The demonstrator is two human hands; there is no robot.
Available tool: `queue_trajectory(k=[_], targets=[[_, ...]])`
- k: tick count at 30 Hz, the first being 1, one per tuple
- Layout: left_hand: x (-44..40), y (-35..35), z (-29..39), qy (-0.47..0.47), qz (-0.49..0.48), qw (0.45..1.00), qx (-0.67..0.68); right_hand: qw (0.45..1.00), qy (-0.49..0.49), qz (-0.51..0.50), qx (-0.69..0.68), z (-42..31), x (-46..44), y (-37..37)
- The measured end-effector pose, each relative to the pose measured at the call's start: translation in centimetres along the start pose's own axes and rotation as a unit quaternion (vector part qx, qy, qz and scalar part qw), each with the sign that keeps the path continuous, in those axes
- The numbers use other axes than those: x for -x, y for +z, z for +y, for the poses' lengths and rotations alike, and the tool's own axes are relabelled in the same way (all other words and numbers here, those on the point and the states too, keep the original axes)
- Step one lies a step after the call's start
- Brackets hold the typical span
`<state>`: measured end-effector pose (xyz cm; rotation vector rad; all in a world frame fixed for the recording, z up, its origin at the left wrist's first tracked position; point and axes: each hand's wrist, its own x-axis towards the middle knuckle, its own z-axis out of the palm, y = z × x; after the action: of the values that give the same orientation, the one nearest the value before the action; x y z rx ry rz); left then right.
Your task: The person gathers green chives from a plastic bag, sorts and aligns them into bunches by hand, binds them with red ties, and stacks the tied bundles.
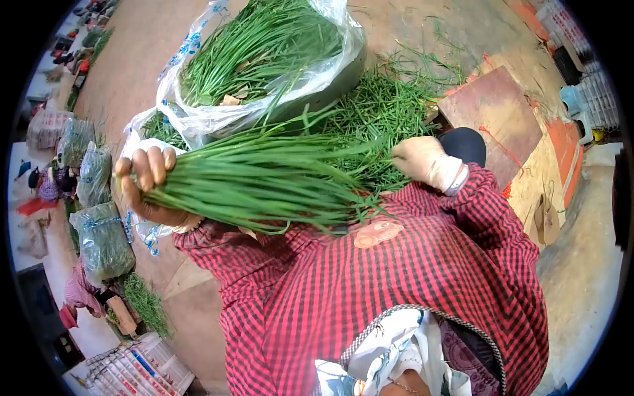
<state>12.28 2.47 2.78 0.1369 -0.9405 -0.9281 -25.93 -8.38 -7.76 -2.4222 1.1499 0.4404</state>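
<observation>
My left hand (pixel 148 178) is closed around the base end of a large bunch of green chives (pixel 264 178). The bunch lies sideways in front of my chest, its leaf tips pointing right and slightly blurred. Near those tips is my right hand (pixel 426 162), in a pale glove, with its fingers drawn together at the edge of the loose leaves; what they pinch, if anything, is hidden. Just beyond the bunch stands a clear plastic bag (pixel 350 56) filled with more chives (pixel 264 49). A heap of loose chive leaves (pixel 383 112) spreads to the right of it.
A brown board (pixel 495 112) lies to the right, with a pair of sandals (pixel 547 218) nearby. Several packed bags of greens (pixel 102 241) line the left side. Other people, one in a checked sleeve (pixel 82 287), are at the far left. Stacked crates (pixel 142 366) stand lower left.
</observation>
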Motion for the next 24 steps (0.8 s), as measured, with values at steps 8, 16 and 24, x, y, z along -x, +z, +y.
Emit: queue_trajectory(k=[8, 16, 24], targets=[[-1.9, 6.5, -9.8, -0.130, 0.211, 0.917, -0.314, 0.897, -0.270, 0.242, -0.251, -7.1, 0.1, -7.2], [0.2, 7.2, -17.0, -0.269, 0.119, 0.955, -0.024, 0.731, -0.147, 0.123, -0.655, -6.6, -1.8, -2.2], [4.2, 6.4, -19.6, -0.486, -0.039, 0.868, -0.096, 0.696, -0.140, 0.049, -0.703, -3.1, -0.8, -1.4]])
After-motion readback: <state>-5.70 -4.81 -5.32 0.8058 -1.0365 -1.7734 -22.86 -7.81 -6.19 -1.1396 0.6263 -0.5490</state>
